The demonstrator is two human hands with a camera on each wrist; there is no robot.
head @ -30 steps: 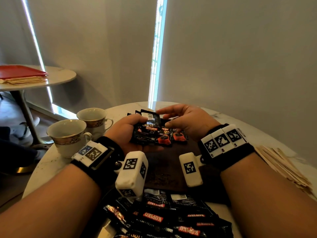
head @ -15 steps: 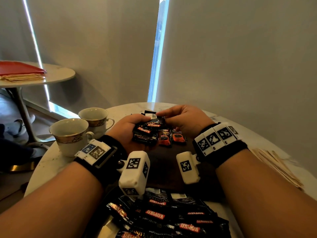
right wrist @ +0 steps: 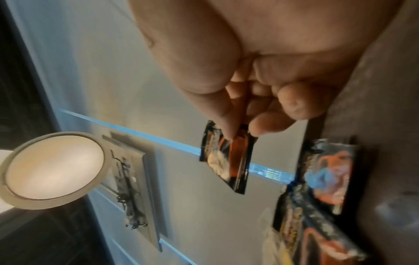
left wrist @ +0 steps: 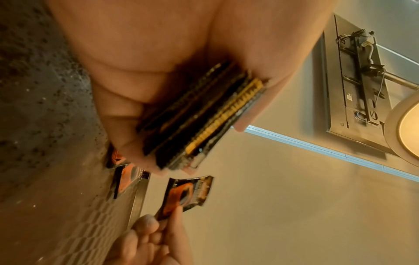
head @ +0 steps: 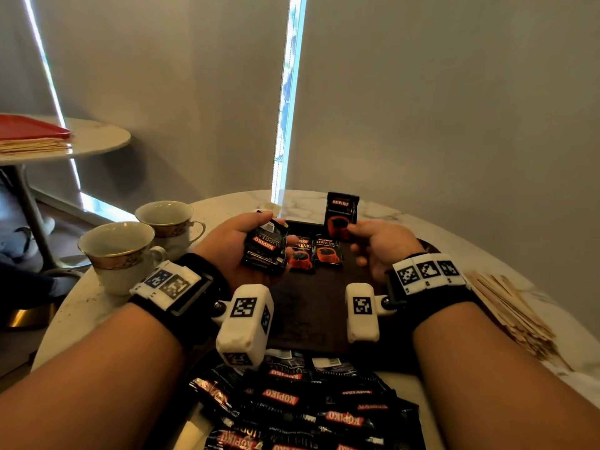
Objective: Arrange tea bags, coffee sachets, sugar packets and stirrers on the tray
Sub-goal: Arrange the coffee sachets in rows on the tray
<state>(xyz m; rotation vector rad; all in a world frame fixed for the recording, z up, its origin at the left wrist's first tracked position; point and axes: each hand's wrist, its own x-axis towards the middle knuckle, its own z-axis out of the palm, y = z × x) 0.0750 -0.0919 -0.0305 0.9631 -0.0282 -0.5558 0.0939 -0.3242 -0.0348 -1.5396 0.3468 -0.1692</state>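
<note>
My right hand [head: 373, 245] pinches one coffee sachet [head: 341, 214] upright, just right of two sachets [head: 316, 254] lying on the tray [head: 311, 313]; my left hand [head: 237, 245] grips the stack [head: 266, 250].

two sachets [head: 315, 256] on tray [head: 311, 306] | cups [head: 120, 251] left | stirrers [head: 513, 313] right

"KOPIKO" stands on the heaped sachets [head: 302, 410] and the stack of sachets [head: 264, 251]; "SUPREMO" on two flat sachets [head: 328, 251].
</note>
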